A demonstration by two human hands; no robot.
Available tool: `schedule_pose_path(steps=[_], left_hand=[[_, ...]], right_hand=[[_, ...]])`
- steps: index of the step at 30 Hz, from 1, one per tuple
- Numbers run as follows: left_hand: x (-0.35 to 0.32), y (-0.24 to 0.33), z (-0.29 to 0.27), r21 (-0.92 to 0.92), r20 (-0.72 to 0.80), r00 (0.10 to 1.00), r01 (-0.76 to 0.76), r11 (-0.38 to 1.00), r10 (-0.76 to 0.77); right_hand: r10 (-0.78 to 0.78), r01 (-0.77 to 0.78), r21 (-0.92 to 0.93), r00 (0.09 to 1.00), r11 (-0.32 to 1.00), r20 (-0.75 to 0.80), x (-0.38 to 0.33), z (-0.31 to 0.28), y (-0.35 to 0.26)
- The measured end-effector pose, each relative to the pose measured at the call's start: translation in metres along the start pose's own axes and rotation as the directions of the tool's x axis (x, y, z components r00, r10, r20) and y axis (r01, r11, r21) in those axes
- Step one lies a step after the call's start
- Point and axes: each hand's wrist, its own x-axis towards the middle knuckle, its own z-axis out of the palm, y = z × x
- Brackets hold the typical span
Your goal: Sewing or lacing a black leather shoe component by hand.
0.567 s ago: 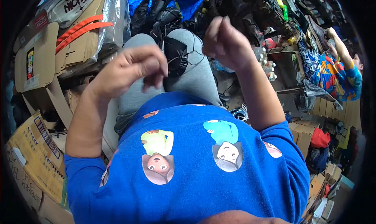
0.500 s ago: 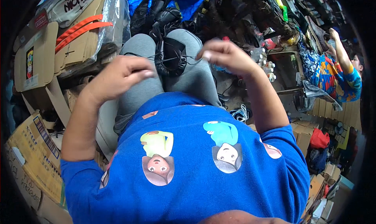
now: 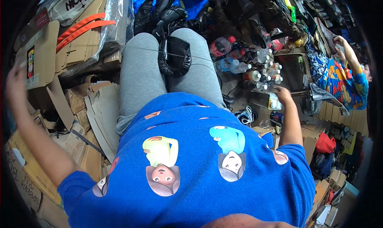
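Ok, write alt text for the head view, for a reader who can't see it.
A seated person in a blue printed shirt and grey trousers has a black shoe resting on their lap, with a thin thread stretched across it. Their left hand is flung out wide over flattened cardboard, while the right hand reaches toward plastic bottles on the cluttered floor.

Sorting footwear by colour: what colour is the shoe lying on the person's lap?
Black, a glossy leather shoe resting across the grey-trousered knees; head view.

The person wears a bright blue short-sleeved shirt (image 3: pixel 191 180) with cartoon pictures of children on the front, and soft grey trousers (image 3: pixel 139 80) on both legs.
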Motion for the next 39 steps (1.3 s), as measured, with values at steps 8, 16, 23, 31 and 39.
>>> schedule_pose_path(steps=[8,16,23,31,39], left_hand=[[-0.066,0.233,0.108,-0.864,0.359,0.648,-0.042,0.502,0.672],[-0.085,0.247,0.132,-0.789,0.562,0.584,0.165,0.592,0.586],[-0.074,0.205,0.135,-0.780,0.564,0.604,0.166,0.603,0.563],[-0.059,0.245,0.139,-0.925,0.258,0.638,-0.055,0.376,0.726],[-0.038,0.275,0.158,-0.880,0.472,0.286,0.096,0.465,0.834]], right_hand=[[-0.655,0.577,0.704,0.726,0.415,-0.209,-0.050,-0.055,-0.263],[-0.726,0.495,0.795,0.680,0.351,-0.103,-0.056,-0.041,-0.318],[-0.741,0.518,0.750,0.670,0.411,-0.056,-0.052,-0.047,-0.314],[-0.740,0.612,0.701,0.648,0.366,-0.180,-0.047,-0.068,-0.297],[-0.790,0.699,0.619,0.580,0.358,-0.198,-0.042,-0.075,-0.322]])
